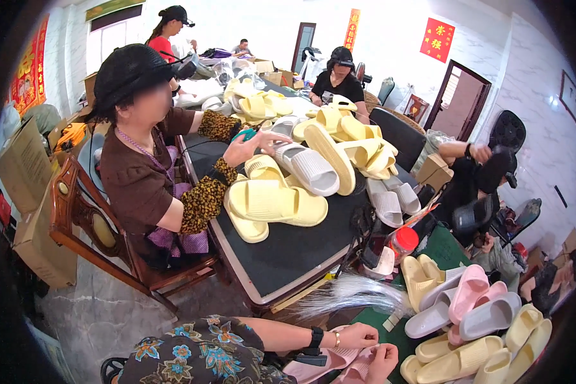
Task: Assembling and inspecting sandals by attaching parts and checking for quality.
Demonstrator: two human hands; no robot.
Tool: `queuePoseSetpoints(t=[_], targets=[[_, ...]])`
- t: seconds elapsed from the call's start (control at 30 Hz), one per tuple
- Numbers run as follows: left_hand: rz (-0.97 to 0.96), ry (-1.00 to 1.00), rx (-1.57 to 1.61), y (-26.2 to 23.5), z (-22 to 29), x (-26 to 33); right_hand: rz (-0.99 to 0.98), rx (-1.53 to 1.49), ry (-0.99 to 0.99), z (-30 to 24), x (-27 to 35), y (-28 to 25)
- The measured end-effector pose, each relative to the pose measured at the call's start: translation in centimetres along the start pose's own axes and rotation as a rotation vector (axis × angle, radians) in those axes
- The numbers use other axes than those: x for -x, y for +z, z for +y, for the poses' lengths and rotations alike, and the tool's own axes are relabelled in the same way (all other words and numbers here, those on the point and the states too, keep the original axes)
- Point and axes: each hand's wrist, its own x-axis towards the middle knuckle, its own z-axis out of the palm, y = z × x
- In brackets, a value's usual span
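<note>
My left hand (355,336) comes in from the lower left, with a dark band and a bracelet at the wrist. Its fingertips are pinched together. Close beside it, my right hand (383,362) is closed too, its fingers almost meeting the left ones. Whatever lies between the fingertips is too small to make out. Just below the hands is a pair of pink slippers, one pink slipper (319,367) further left and another pink slipper (357,370) partly hidden under my hands.
Yellow, grey and pink slippers (459,368) lie piled at the right. White strands (349,296) and a red-lidded jar (403,240) are beyond my hands. A dark table (281,256) bears more slippers; a co-worker (141,141) sits at its left, a hand on a grey slipper (306,168).
</note>
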Motion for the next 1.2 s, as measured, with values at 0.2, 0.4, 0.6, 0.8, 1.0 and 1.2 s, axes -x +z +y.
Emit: queuePoseSetpoints(t=[0.2, 0.4, 0.6, 0.8, 1.0, 1.2], targets=[[0.027, 0.025, 0.016, -0.1, -0.3, 0.2, -0.015, 0.004, 0.007, -1.6, 0.5, 0.7], [0.021, 0.061, -0.019, 0.8, -0.3, 0.4, 0.044, -0.031, 0.041, 1.2, -0.2, -0.8], [-0.017, -0.135, -0.015, -0.6, 1.7, 0.6, 0.053, 0.155, -0.053, 2.6, -0.6, -0.9], [0.032, -0.057, 0.042, -0.4, -0.8, -0.1, 0.048, 0.119, -0.018, 2.6, -1.2, 0.0], [-0.008, -0.148, 0.069, -0.5, 1.0, -0.2, 0.055, 0.086, 0.003, 2.2, -0.9, -0.3], [0.019, -0.094, -0.029, -0.4, 0.9, 0.0, 0.032, 0.125, -0.025, 2.9, -0.7, -0.1]])
